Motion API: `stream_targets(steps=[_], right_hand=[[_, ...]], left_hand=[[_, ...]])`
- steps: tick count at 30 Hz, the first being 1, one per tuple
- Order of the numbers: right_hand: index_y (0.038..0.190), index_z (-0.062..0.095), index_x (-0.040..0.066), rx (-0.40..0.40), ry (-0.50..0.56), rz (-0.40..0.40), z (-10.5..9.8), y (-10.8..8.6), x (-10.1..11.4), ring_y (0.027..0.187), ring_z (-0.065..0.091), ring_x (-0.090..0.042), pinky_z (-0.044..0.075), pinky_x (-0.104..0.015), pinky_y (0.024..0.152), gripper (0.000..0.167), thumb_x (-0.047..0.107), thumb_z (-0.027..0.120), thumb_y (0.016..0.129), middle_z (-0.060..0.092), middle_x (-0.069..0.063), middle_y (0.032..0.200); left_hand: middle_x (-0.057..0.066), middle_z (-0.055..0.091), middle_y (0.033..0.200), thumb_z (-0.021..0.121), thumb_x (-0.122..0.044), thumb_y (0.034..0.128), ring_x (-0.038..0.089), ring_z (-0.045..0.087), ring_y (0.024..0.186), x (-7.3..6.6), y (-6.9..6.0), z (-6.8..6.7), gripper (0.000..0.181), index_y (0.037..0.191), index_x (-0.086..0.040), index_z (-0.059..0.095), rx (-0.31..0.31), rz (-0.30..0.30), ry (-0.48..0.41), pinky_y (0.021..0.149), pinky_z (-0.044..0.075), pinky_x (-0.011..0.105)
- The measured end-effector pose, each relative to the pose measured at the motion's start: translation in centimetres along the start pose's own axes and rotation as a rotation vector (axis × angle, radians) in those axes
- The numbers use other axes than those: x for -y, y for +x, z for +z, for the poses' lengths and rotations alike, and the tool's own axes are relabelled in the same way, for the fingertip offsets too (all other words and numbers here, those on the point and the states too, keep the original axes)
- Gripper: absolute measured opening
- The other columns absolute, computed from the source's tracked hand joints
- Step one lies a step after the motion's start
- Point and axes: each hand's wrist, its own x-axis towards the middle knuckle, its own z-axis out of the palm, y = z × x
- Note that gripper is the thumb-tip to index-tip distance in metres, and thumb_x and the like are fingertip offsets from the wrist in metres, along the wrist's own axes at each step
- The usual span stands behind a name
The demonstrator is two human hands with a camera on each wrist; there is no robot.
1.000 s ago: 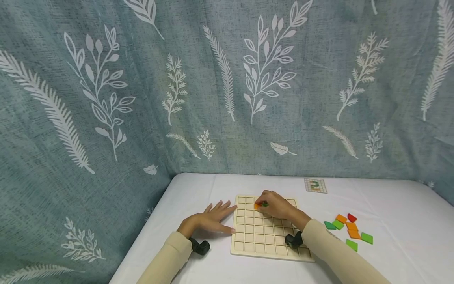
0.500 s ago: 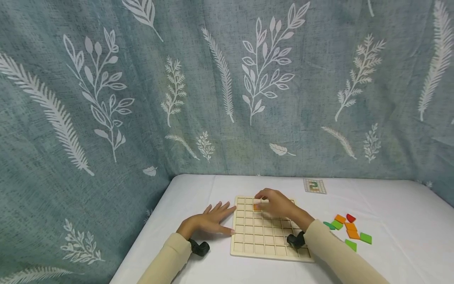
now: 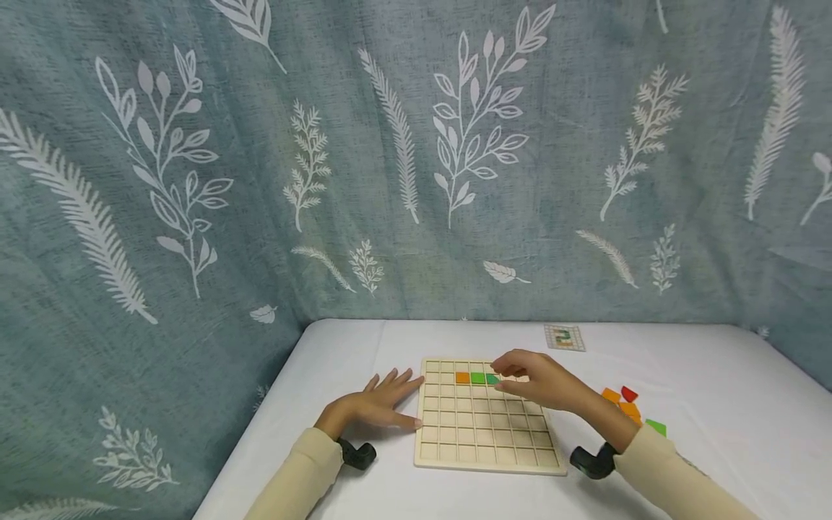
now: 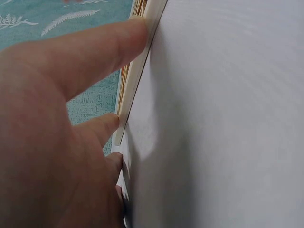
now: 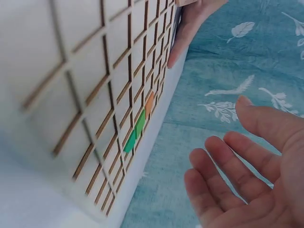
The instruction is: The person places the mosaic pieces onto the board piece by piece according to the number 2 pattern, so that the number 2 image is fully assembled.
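I've got the grid board (image 3: 490, 437) bottom centre of the head view, flat. Left hand (image 3: 383, 406): fingers spread, thumb and forefinger touching the board's left edge, probably steadying it. Right hand (image 3: 544, 380), right of centre: fingers loosely bent, gripping nothing I can see. Orange tile (image 3: 462, 378), green tile (image 3: 477, 378), teal tile (image 3: 491, 379) sit side by side near the board's top, presumably kept square by the cells. Loose pieces (image 3: 629, 409), lower right, look placed for right-hand reach; pattern card (image 3: 564, 337), upper right of board, likely for reference.
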Motion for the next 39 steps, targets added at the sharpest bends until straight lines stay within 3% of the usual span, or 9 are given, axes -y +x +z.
stream_targets(steps=[6,11,19,27,39], right_hand=[[0.121,0.066,0.015,-0.044,-0.033,0.033,-1.6,-4.3,-0.5,0.103,0.067,-0.023,0.057,-0.034,0.090,0.034,0.036,0.068,0.095,0.070,0.000,0.116],[0.121,0.067,0.015,-0.077,-0.038,0.105,-3.3,-7.3,-1.2,0.102,0.068,-0.023,0.057,-0.034,0.088,0.033,0.036,0.068,0.095,0.071,-0.003,0.115],[0.121,0.068,0.011,-0.113,-0.001,0.248,-4.6,-11.1,-3.6,0.094,0.063,0.002,0.056,-0.023,0.078,0.033,0.032,0.069,0.095,0.071,-0.010,0.115],[0.117,0.069,0.008,-0.112,-0.011,0.344,-5.1,-14.5,-4.9,0.084,0.059,0.005,0.055,-0.022,0.071,0.031,0.029,0.070,0.094,0.071,0.000,0.104],[0.108,0.071,0.007,-0.082,-0.075,0.308,-4.4,-17.2,-6.6,0.079,0.056,0.009,0.053,-0.021,0.066,0.024,0.023,0.074,0.090,0.072,0.000,0.099]], left_hand=[[0.003,0.009,0.170,0.059,-0.066,0.0864,0.030,0.000,0.158,-0.1,0.0,-0.1,0.093,0.161,-0.030,0.018,-0.003,-0.008,0.011,0.125,0.000,0.058],[0.003,0.008,0.170,0.059,-0.066,0.0866,0.030,0.000,0.158,-0.2,0.0,-0.4,0.093,0.161,-0.030,0.017,-0.007,-0.005,0.017,0.125,0.000,0.057],[0.004,0.007,0.170,0.060,-0.065,0.0867,0.031,-0.002,0.157,0.1,-0.4,0.3,0.094,0.162,-0.029,0.017,0.007,0.003,-0.018,0.124,-0.002,0.059],[0.004,0.006,0.170,0.058,-0.067,0.0873,0.031,-0.002,0.157,0.1,-0.4,0.3,0.093,0.162,-0.030,0.016,0.003,0.015,-0.016,0.124,-0.002,0.058],[0.005,0.007,0.170,0.060,-0.066,0.0873,0.032,-0.002,0.157,-0.3,-0.5,0.1,0.093,0.162,-0.029,0.017,0.004,0.018,-0.022,0.124,-0.002,0.059]])
